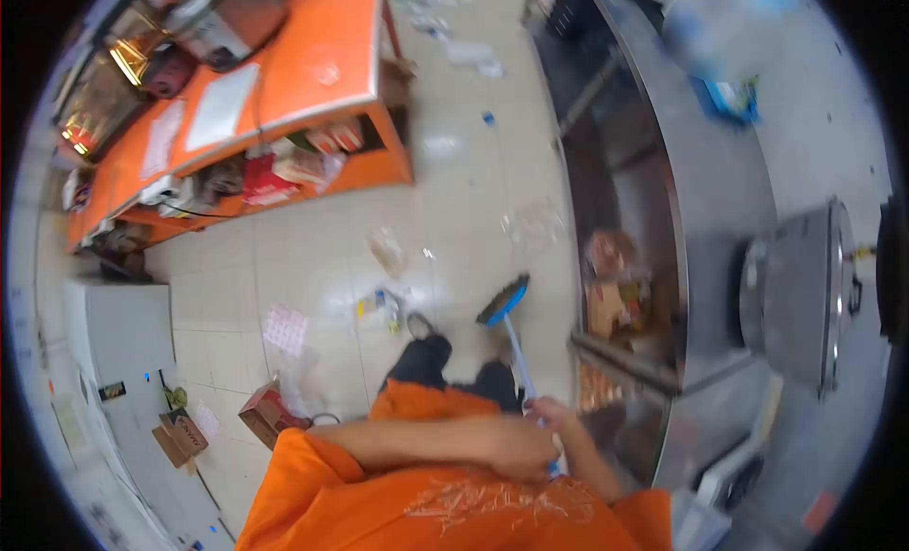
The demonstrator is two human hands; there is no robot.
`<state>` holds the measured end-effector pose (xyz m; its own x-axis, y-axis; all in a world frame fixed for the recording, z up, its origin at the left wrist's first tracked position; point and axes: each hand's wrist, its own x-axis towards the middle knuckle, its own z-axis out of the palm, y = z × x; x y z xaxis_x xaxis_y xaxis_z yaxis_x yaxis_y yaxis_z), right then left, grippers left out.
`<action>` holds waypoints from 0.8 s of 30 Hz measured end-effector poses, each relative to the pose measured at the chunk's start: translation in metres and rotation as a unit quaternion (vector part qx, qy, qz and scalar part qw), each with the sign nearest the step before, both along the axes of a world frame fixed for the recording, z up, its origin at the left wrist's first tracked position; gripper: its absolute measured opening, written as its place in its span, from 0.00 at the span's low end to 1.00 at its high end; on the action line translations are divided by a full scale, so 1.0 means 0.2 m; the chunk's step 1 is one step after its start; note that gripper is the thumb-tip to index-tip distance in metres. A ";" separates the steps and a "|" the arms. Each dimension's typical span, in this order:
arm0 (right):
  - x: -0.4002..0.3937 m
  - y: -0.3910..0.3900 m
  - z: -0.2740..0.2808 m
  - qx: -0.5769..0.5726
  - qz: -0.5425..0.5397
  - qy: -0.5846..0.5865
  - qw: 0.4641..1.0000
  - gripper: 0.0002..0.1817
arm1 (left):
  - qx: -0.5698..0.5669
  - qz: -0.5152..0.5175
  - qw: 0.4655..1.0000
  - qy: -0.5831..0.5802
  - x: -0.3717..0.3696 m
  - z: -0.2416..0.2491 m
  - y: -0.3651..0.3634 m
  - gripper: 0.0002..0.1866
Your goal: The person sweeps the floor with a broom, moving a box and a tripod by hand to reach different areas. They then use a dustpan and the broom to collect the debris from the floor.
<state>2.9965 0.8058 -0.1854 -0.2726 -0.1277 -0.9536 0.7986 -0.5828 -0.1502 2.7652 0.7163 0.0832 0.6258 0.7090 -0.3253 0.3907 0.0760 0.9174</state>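
A broom with a blue head (504,299) and dark bristles rests on the tiled floor in front of my feet. Its pale handle (518,354) runs back toward my body. My right hand (552,415) is closed around the handle, farther from my body. Across my orange shirt reaches my left forearm, and my left hand (528,447) is closed on the handle's upper end, close beside the right one. The left fingers are partly hidden. Near my shoes lie a clear plastic piece (386,251) and small yellow and blue litter (371,304).
An orange counter (327,63) with loaded shelves stands at upper left. Steel counters (705,163) line the right side, bearing a large pot (795,295). Cardboard boxes (180,435), a red box (272,411) and pink patterned paper (286,329) lie on the left floor.
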 end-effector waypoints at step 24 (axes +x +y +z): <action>-1.81 1.27 -0.88 -0.049 -0.321 0.031 0.945 0.06 | -0.489 0.813 0.315 -0.031 -0.53 -1.31 -1.09 0.12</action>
<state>2.6354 1.0608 -0.3607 -0.3795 -0.0037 -0.9252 0.2666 -0.9580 -0.1056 2.6593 0.4979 -0.1788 -0.2797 -0.3120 -0.9080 -0.9103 0.3868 0.1475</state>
